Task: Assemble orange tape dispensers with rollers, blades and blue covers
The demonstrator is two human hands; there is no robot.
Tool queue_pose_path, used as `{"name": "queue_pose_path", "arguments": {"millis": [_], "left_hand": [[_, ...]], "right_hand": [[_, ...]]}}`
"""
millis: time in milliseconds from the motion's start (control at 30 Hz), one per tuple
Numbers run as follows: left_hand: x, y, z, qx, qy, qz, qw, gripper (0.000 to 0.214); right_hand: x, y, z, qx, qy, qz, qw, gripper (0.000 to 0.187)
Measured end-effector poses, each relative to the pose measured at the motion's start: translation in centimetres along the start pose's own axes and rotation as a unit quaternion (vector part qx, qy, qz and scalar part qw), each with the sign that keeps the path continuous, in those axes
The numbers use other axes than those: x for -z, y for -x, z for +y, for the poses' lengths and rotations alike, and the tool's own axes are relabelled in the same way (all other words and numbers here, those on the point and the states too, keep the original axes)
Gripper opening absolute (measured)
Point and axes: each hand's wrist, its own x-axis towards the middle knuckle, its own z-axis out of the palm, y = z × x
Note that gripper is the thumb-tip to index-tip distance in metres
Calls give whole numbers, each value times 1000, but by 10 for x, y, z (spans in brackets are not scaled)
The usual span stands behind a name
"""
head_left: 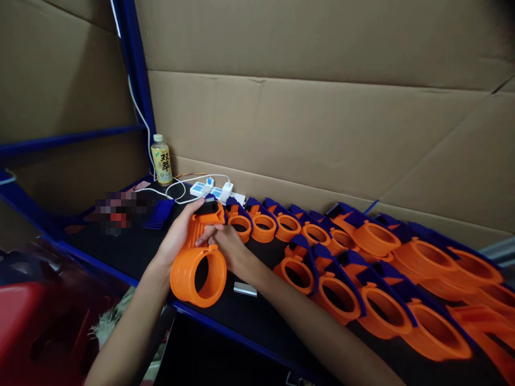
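Note:
My left hand grips an orange plastic part with a wide ring at its near end and a ribbed neck. The part hangs just above the near edge of the black table. My right hand reaches in from the right and holds the part's neck, fingers closed on it. A small dark piece sits at the part's far end, under my left fingertips.
Two rows of several orange parts with blue pieces lie along the table to the right. A small grey block lies by my right wrist. A drink bottle, white power strip and cables stand at the back left. Cardboard walls surround.

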Motion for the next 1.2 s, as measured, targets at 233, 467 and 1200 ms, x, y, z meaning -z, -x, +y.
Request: {"name": "queue_pose_path", "arguments": {"millis": [233, 467, 1200], "left_hand": [[-1, 1, 4, -74, 27, 37, 996, 45], [-9, -12, -17, -73, 3, 62, 995, 43], [-2, -18, -19, -34, -12, 74, 997, 41]], "right_hand": [[47, 0, -49, 93, 149, 165, 970, 12], [49, 8, -55, 121, 145, 168, 967, 31], [70, 27, -80, 175, 321, 28, 930, 42]]}}
